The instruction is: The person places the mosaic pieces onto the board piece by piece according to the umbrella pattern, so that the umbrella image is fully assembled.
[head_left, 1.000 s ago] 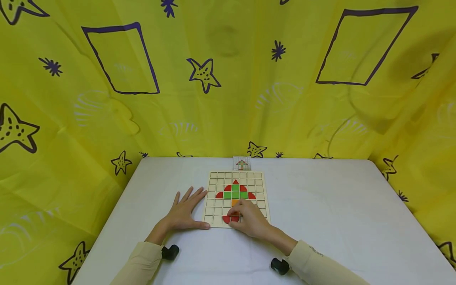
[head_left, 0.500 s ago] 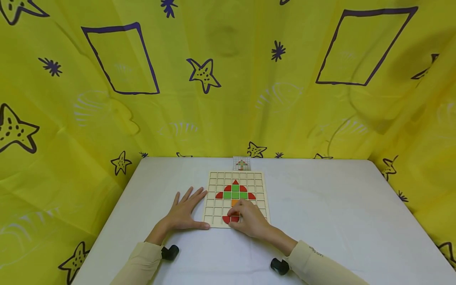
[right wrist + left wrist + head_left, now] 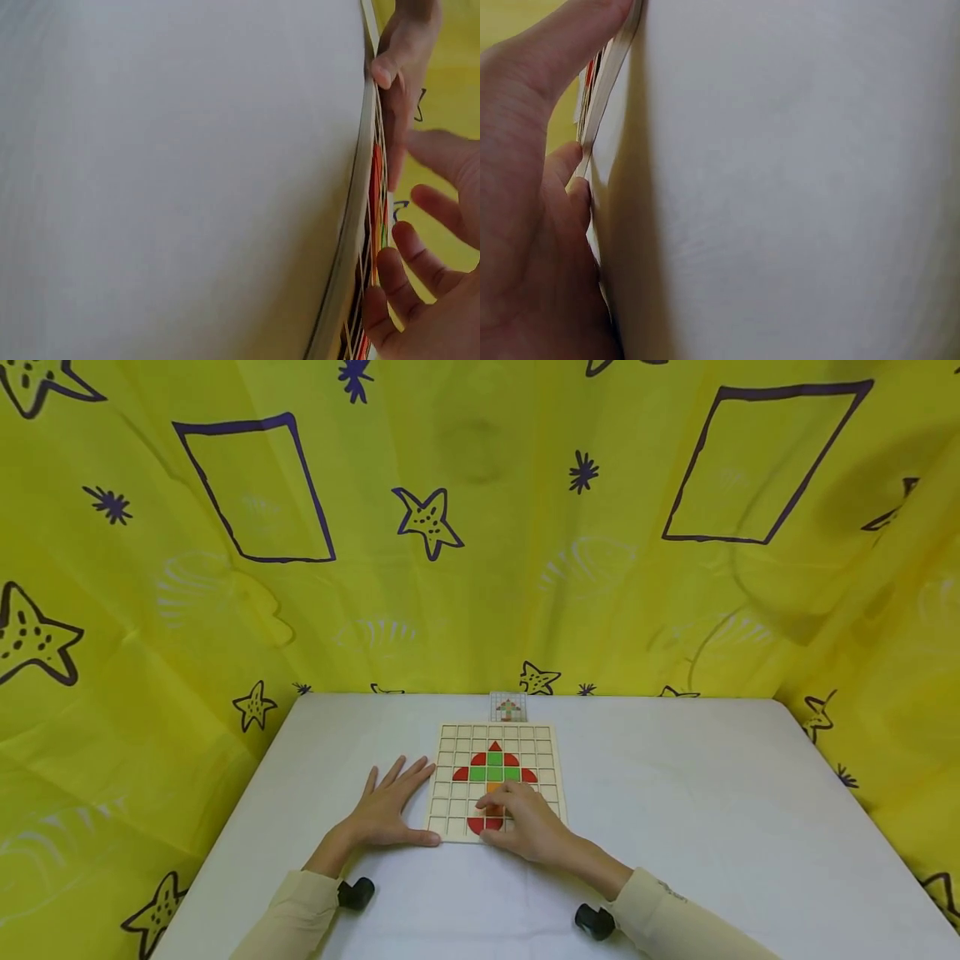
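A wooden grid board [image 3: 459, 741] lies on the table, with green squares [image 3: 495, 773], red curved pieces [image 3: 477, 760], a red triangle [image 3: 495, 747] and an orange piece [image 3: 492, 787] in its cells. Near its front edge are red rounded pieces [image 3: 476, 826]. My left hand [image 3: 384, 812] lies spread at the board's left side, its thumb by the front left corner. Over the lower middle of the board is my right hand [image 3: 531, 827], fingers loosely bent. In the right wrist view its thumb [image 3: 442, 154] stands apart from the fingers, with nothing visible between them. It hides several cells.
Behind the board, a small card [image 3: 508, 707] shows a similar coloured pattern on a grid. A white cloth covers the table [image 3: 675, 793]. Yellow printed curtains [image 3: 480, 610] hang around the back and sides.
My right fingertips have risen slightly, and a reddish-orange patch shows beneath them. My left hand keeps its place by the board. The head view has tilted a little.
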Motion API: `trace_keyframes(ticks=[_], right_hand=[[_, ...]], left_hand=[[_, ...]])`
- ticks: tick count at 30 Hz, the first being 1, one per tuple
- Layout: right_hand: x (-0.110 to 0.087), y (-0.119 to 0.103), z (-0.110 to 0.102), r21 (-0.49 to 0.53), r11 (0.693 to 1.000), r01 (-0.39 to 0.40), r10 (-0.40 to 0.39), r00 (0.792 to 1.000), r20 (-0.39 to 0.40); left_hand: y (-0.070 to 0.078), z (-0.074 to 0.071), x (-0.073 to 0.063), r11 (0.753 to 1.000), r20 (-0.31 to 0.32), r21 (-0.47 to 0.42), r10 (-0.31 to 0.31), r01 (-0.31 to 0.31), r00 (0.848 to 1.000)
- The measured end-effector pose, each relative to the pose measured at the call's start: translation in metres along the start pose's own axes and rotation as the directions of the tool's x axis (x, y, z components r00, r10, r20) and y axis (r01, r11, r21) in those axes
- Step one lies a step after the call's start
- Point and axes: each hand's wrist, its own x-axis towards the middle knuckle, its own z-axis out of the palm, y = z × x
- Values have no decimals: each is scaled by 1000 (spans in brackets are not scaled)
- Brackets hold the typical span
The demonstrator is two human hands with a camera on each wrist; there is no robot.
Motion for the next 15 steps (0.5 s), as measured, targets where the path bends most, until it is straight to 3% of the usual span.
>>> trace_keyframes(ticks=[7, 15], right_hand=[[-2, 7, -20, 163, 987, -1, -1, 1000, 11], [-15, 21, -51, 210, 977, -19, 31, 998, -54]], left_hand=[[1, -11, -3, 989, 59, -121, -77, 84, 995], [-10, -24, -23, 947, -8, -301, -119, 111, 993]])
